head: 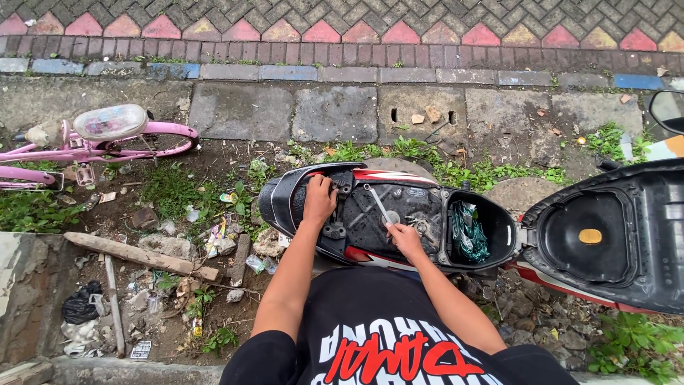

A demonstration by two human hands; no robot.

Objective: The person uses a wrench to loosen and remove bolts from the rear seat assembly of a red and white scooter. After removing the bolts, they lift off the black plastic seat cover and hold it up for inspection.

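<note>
While gripped, slim steel wrench [377,203]

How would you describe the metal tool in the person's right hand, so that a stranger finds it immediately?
Find the scooter with its seat lifted. In the open bay, left of the compartment holding a green bundle, the right hand holds a wrench. It is the only slim, shiny silver bar among dark parts.

One scooter [399,214], seat [605,235] raised. One wrench [376,203]. One pink bicycle [92,146]. One wooden plank [139,255]. One black bag [82,303]. Two hands: left hand [319,199], right hand [405,239].
</note>
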